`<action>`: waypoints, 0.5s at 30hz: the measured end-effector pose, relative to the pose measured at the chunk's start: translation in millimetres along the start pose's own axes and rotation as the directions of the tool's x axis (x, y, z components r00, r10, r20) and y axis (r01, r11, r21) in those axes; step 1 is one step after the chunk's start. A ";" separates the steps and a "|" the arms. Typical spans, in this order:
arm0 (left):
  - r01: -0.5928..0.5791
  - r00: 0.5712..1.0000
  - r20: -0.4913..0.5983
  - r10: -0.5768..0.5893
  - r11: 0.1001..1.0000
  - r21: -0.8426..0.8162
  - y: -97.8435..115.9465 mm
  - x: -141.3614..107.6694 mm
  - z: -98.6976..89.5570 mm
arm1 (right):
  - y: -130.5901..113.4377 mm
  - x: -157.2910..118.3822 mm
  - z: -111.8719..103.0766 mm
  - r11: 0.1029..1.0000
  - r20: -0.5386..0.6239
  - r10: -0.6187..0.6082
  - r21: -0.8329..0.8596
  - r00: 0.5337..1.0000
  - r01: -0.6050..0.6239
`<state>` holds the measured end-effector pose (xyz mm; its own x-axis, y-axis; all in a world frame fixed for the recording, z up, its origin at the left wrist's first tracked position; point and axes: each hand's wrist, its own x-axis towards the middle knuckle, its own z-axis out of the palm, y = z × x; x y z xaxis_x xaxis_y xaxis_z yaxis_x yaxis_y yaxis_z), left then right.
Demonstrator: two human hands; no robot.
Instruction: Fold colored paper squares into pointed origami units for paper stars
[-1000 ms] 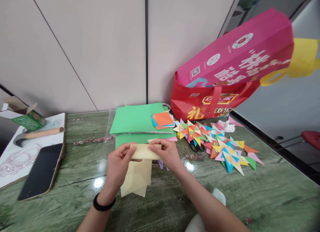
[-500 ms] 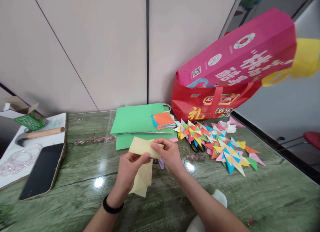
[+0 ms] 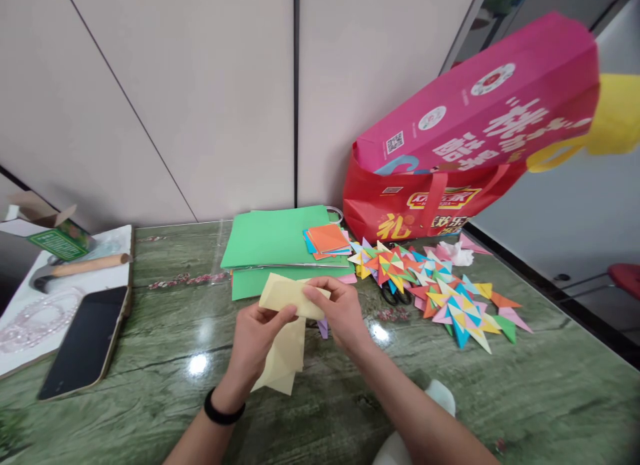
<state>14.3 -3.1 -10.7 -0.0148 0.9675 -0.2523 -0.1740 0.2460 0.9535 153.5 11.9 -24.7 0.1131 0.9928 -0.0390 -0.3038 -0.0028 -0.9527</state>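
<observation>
A folded pale yellow sheet of paper [image 3: 283, 296] is held up above the table between both hands. My left hand [image 3: 257, 335] pinches its lower left part, thumb on the front. My right hand [image 3: 340, 311] grips its right end between thumb and fingers. Below them, more pale yellow paper sheets [image 3: 283, 358] lie on the table, partly covered by my left hand. A small purple paper piece [image 3: 323, 328] shows beside my right hand. Behind the hands are green paper sheets [image 3: 273, 235] with a small stack of orange and other coloured squares [image 3: 327, 240] on top.
Many folded colourful paper pieces [image 3: 460, 308] are heaped to the right, with black-handled scissors [image 3: 395, 297] partly under them. Red and pink bags [image 3: 390, 201] stand behind. At left lie a phone [image 3: 85, 345], a wooden-handled tool [image 3: 90, 265], a beaded strand [image 3: 40, 321] and an open box [image 3: 60, 241].
Both hands keep their hold on the folded yellow paper, which has barely shifted. Otherwise the scene looks the same.
</observation>
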 end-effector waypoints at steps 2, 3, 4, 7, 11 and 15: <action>-0.004 1.000 0.028 0.004 1.000 0.000 4.4 1.1 -2.5 | -0.1 1.8 -2.4 1.000 0.008 0.001 -0.017 1.000 -0.001; -0.005 0.999 0.041 0.005 1.000 0.006 6.4 1.7 -3.8 | -0.2 2.5 -3.4 1.000 0.013 0.003 -0.028 1.000 -0.003; -0.004 0.998 0.055 0.004 1.000 0.014 8.3 2.4 -5.2 | -0.3 3.0 -4.2 0.999 0.020 0.008 -0.041 1.000 -0.007; -0.007 0.997 0.083 0.004 0.999 0.036 12.2 4.2 -8.4 | -0.6 4.1 -5.3 0.996 0.048 0.022 -0.090 0.999 -0.017; 0.016 0.994 0.107 -0.022 0.998 0.054 13.6 5.0 -10.2 | -0.7 5.4 -6.0 0.984 0.061 0.013 -0.177 0.998 -0.002; 0.049 0.992 0.111 -0.056 0.997 0.067 13.1 4.8 -11.6 | -0.9 6.3 -7.6 0.971 0.065 -0.015 -0.239 0.998 0.030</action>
<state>0.5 4.0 -1.3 0.1042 0.9528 -0.2853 -0.1077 0.2960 0.9491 161.7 17.3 -26.3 0.0556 0.9984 -0.0053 -0.0655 -0.0017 -0.9979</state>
